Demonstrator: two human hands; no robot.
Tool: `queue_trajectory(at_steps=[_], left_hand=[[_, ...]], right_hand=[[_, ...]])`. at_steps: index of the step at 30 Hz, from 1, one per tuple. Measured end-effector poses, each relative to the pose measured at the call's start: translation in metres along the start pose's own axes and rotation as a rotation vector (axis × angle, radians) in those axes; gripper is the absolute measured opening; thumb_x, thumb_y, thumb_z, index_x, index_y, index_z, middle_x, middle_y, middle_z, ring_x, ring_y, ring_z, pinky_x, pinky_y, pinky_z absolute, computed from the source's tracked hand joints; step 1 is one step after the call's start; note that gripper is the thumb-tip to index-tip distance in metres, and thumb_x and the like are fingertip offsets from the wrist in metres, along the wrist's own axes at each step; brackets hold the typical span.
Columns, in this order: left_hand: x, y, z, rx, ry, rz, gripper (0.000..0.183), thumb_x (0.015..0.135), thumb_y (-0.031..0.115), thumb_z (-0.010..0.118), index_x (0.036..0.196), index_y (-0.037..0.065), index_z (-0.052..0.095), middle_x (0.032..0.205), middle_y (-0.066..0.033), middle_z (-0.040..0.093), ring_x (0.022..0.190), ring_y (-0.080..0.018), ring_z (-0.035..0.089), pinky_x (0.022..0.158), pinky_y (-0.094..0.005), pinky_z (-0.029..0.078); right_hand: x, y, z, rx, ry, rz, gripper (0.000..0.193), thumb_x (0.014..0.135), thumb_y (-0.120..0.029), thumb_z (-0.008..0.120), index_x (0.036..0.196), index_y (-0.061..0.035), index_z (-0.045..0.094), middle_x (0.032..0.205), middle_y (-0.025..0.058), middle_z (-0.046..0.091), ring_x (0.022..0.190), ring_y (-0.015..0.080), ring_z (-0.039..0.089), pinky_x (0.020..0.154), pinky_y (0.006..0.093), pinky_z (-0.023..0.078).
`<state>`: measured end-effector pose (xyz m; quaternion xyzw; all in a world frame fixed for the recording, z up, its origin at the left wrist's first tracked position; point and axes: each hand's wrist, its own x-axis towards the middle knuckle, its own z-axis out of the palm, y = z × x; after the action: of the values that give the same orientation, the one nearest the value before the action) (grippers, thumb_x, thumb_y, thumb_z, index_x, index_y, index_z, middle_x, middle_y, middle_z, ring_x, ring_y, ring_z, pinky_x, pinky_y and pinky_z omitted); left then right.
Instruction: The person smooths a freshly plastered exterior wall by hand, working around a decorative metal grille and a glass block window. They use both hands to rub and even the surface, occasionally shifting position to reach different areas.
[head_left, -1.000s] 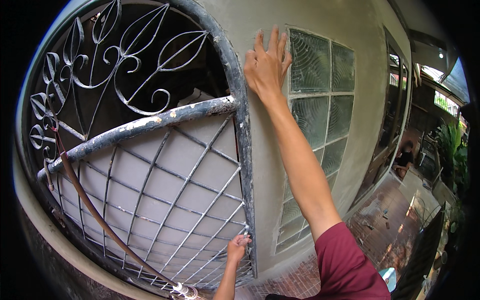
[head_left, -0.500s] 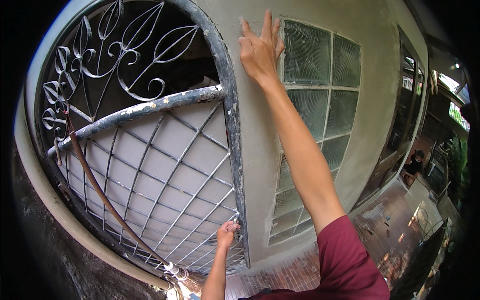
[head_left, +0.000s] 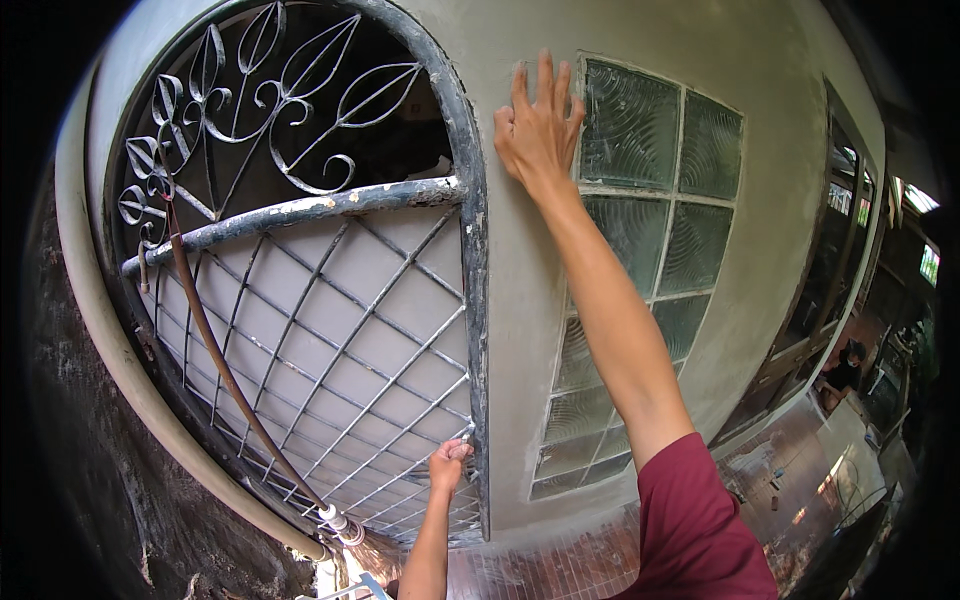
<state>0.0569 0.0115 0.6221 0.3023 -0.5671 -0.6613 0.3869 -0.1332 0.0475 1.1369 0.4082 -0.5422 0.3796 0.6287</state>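
Left of the glass blocks (head_left: 628, 130), the gate (head_left: 310, 208) stood arch-up, long axis vertical, the left hand (head_left: 449, 463) curled at its edge, pinch unclear, the right hand (head_left: 542, 140) finger-splayed against the wall (head_left: 785, 180).

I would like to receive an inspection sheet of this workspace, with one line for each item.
Surface: upright grey plaster wall, patchy in tone.
Job's things: dark arched metal gate, paint chipped on its crossbar; square-paned patterned glass window to its right.
Clutter: brown-handled broom with white collar, slanting before the gate; small objects on the brown tiled floor, too small to identify.
Grippers: left hand, fingers curled at the gate's lattice, grip unclear; right hand, fingers spread against the wall beside the window.
Cables: none clearly seen.
Surroundings: a person in dark clothing, far right.
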Motion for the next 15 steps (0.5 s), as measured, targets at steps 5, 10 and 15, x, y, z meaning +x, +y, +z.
queue_trajectory(at_steps=[5, 10, 15], left_hand=[[-0.0001, -0.0024, 0.0024, 0.034, 0.038, 0.012, 0.019, 0.092, 0.006, 0.064, 0.109, -0.003, 0.064, 0.093, -0.0072, 0.072, 0.086, -0.0115, 0.065, 0.079, -0.0236, 0.049], [-0.0003, -0.0017, 0.0024, 0.043, 0.047, 0.004, 0.019, 0.092, 0.007, 0.064, 0.109, -0.003, 0.064, 0.093, -0.0079, 0.072, 0.085, -0.0121, 0.065, 0.079, -0.0241, 0.049], [-0.0018, 0.0012, 0.0034, 0.012, 0.040, -0.006, 0.019, 0.093, 0.006, 0.063, 0.109, -0.004, 0.063, 0.094, -0.0082, 0.072, 0.086, -0.0124, 0.065, 0.080, -0.0244, 0.049]], right_hand=[[-0.0018, -0.0006, -0.0010, -0.056, 0.005, -0.048, 0.058, 0.087, -0.027, 0.051, 0.140, -0.0044, 0.049, 0.156, 0.0210, 0.025, 0.145, 0.0404, 0.020, 0.110, 0.0533, 0.021], [-0.0014, -0.0015, -0.0027, -0.077, 0.016, -0.071, 0.058, 0.086, -0.027, 0.052, 0.139, -0.0046, 0.050, 0.156, 0.0194, 0.027, 0.145, 0.0391, 0.022, 0.111, 0.0542, 0.022], [0.0004, -0.0051, -0.0043, -0.094, 0.014, -0.084, 0.058, 0.085, -0.027, 0.052, 0.138, -0.0042, 0.051, 0.156, 0.0170, 0.028, 0.144, 0.0383, 0.024, 0.111, 0.0557, 0.024]])
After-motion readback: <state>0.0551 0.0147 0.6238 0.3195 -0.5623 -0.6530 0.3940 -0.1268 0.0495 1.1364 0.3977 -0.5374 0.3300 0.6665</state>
